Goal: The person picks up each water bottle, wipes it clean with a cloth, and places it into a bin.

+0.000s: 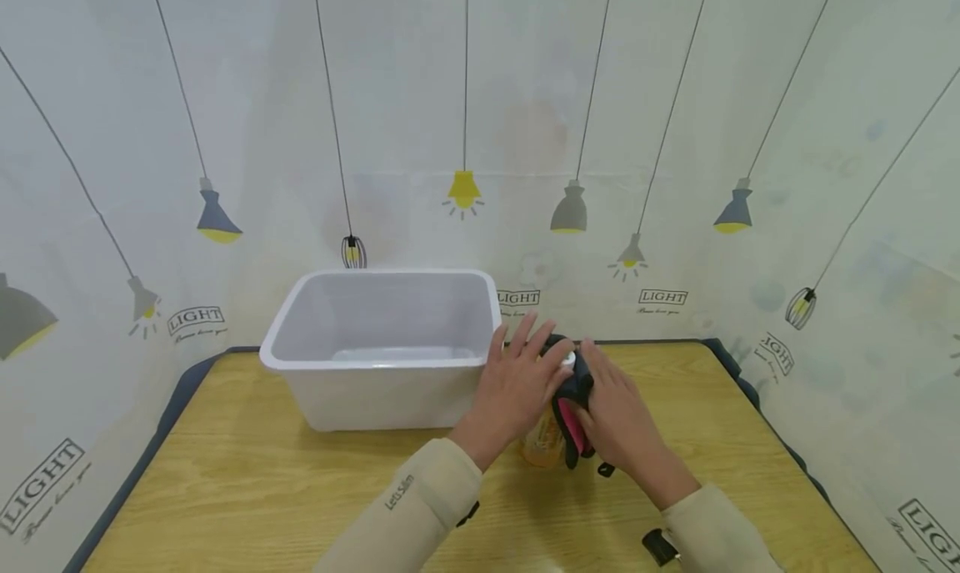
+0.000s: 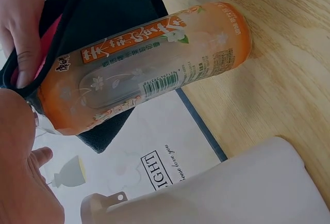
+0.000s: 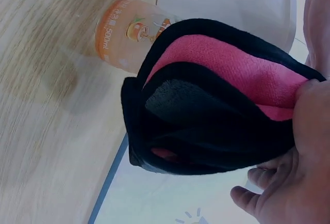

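A clear plastic drink bottle (image 1: pixel 543 445) with an orange label stands upright on the wooden table, seen lengthwise in the left wrist view (image 2: pixel 154 72). My left hand (image 1: pixel 516 392) is at its top, thumb and index finger around the white cap (image 1: pixel 568 359), the other fingers spread out. My right hand (image 1: pixel 621 414) grips a black cloth (image 3: pixel 216 126) with a pink inner side, its thumb pressed on the cloth's edge in the left wrist view. The cloth is folded and lies against the bottle's far right side, hiding part of its upper body.
To the left of the bottle is a white plastic bin (image 1: pixel 397 398), close to my left hand. A small black object (image 1: pixel 660 546) lies near my right sleeve. Fabric walls printed with lamps (image 1: pixel 465 189) stand behind the table and at its sides.
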Available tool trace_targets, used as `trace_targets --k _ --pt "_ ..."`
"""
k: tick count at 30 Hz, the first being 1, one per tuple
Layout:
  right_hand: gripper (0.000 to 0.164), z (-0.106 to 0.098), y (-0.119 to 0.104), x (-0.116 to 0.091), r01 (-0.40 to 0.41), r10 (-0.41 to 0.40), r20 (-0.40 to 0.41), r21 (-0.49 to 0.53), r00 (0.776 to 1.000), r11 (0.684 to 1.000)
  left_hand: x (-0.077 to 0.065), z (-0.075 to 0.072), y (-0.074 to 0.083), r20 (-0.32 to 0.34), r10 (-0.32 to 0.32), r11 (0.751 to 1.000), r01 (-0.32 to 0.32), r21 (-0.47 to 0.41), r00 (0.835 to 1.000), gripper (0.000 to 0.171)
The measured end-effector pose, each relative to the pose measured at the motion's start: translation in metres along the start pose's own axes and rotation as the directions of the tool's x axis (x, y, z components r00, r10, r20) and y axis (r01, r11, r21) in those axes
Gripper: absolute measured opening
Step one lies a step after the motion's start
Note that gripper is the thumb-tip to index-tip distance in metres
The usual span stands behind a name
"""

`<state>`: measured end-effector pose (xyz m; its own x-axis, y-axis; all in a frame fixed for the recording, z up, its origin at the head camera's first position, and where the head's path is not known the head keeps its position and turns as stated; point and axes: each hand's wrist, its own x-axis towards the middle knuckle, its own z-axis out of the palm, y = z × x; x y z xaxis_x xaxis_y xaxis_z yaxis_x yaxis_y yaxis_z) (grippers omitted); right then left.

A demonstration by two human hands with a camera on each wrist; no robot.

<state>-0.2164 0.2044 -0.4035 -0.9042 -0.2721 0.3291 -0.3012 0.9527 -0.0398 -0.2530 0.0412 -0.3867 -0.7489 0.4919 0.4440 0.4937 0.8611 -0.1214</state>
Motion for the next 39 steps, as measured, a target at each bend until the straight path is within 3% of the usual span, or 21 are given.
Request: trace_targets --k 8,15,22,27,30,39 --pt "0.069 0.004 0.004 -0.006 0.028 -0.028 -0.002 -0.015 1.0 0.999 0.001 -0.001 0.001 0.016 -0.01 1.0 0.011 -0.017 1.0 0.041" --pt "0.061 0.028 0.012 -0.009 0.095 -0.082 -0.111 0.119 0.99 0.988 0.0 -0.001 0.0 0.029 -0.016 1.0 0.016 -0.005 0.999 0.041" --pt "0.043 0.061 0.009 -0.023 0.026 -0.028 0.039 0.031 0.999 0.999 -0.001 -0.001 0.0 0.062 -0.019 1.0 0.02 -0.011 0.998 0.041" --pt "0.047 0.073 0.006 -0.027 0.018 -0.007 0.163 -0.062 0.987 0.998 -0.001 0.0 0.0 0.035 -0.018 1.0 0.019 -0.012 0.999 0.04" --pt "0.05 0.078 0.005 -0.029 0.001 0.009 0.21 -0.047 0.978 0.999 0.0 0.001 0.001 0.033 -0.013 1.0 0.013 -0.02 0.999 0.041" --pt "0.057 0.09 0.006 -0.032 -0.024 0.027 0.239 -0.016 0.971 1.0 0.001 0.001 0.0 0.039 -0.017 1.0 0.018 -0.022 0.999 0.042"
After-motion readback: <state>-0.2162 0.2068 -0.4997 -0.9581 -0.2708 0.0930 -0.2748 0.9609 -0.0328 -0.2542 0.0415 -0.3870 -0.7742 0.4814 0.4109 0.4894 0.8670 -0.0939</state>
